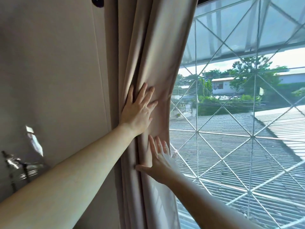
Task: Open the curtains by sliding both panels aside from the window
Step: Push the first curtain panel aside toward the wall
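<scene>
Both hands, left hand (137, 111) and right hand (160, 161), press flat and open on the bunched curtain (158, 52). I judge it soft, light, slippery; better pinched at its window-side edge.

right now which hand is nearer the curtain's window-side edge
Right. The right hand lies flat low on the curtain, at that edge; the left hand presses higher, nearer the bunched folds by the wall.

The curtain panel (158, 52) runs out of frame at top and bottom, its folds cover the left hand's (137, 111) fingertips, both forearms are cropped below, and a smeared object (19, 164) at left is unidentifiable.
</scene>
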Demonstrator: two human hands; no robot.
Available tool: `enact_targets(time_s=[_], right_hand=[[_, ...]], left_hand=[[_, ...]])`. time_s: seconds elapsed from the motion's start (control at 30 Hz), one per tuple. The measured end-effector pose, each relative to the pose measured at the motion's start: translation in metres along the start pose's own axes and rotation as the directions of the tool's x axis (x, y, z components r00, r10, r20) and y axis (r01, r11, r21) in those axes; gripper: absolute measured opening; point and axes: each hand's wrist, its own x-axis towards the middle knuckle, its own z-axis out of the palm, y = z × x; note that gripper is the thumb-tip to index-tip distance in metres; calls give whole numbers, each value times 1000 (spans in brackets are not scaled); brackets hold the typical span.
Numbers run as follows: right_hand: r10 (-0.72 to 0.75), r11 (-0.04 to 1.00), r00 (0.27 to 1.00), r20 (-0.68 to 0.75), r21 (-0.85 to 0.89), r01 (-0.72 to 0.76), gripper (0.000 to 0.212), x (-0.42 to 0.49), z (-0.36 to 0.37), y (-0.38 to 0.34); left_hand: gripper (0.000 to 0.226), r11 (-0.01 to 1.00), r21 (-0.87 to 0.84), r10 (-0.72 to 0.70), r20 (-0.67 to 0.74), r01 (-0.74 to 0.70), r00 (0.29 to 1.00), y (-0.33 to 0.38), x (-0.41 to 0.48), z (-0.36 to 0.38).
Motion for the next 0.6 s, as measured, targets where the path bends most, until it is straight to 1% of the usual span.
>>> enact_targets(time_s=[0.23,0.37,0.6], right_hand=[[-30,1000,999,17,-1,30,129,30,22,-28],[-61,998,998,14,-13,61,130,45,33,-44],[-83,996,996,42,37,82,129,71,53,-68]], left_hand=[[68,999,38,-29,28,28,999,-35,-13,20],[67,999,32,-44,16,44,999,-54,-19,29],[65,997,49,-61,11,60,998,-83,-28,49]])
